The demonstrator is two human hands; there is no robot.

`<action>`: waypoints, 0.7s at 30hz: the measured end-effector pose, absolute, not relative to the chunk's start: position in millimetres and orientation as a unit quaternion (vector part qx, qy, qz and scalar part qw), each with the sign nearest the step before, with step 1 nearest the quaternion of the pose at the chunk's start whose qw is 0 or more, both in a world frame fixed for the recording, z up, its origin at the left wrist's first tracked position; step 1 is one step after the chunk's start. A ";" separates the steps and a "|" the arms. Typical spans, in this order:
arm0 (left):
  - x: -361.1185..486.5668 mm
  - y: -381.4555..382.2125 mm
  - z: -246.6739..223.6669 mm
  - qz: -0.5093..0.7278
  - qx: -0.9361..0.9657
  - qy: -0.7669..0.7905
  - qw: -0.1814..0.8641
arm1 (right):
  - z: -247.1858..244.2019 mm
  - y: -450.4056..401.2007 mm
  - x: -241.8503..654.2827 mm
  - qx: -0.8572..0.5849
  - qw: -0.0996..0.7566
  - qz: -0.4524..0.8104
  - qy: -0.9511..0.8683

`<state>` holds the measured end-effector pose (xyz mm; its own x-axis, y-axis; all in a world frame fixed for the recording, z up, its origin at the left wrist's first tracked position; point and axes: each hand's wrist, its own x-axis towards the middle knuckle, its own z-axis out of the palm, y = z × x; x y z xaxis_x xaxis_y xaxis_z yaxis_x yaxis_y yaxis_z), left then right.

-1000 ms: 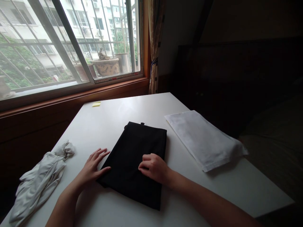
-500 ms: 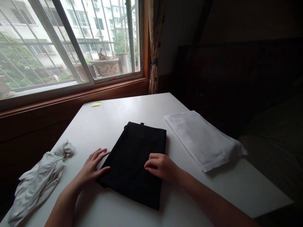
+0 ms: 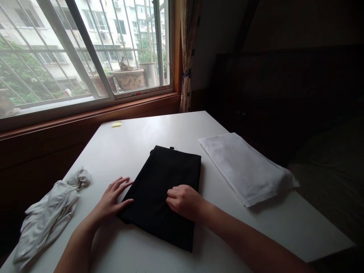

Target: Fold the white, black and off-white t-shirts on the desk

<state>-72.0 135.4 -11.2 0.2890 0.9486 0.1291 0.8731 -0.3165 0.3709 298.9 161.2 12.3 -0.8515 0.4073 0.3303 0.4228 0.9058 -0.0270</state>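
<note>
Head view: a white table point(image 3: 125, 146) bears folded black cloth point(image 3: 163, 170), lying against the left hand point(image 3: 111, 199) and beneath the right hand point(image 3: 183, 201). The left is loosely spread; the right is curled closed, though whether it pinches any cloth I cannot tell.

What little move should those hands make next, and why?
Perhaps the right hand should open and smooth the folded black cloth flat: that hand is curled over the cloth, while the left hand lies spread at its left edge, seemingly well placed to steady it.
</note>
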 end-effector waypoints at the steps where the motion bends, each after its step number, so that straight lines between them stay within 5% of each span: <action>1: -72.1 135.3 -11.3 0.165 0.795 0.573 0.115 | 11.5 161.1 298.7 -0.218 0.172 -0.022 -0.961; 12: -72.2 135.5 -10.8 0.166 0.795 0.572 0.113 | 16.3 161.4 324.2 -0.275 0.257 0.112 -0.920; 21: -71.6 134.2 -10.3 0.168 0.796 0.572 0.108 | 20.5 126.2 310.8 -0.107 0.207 0.186 -0.955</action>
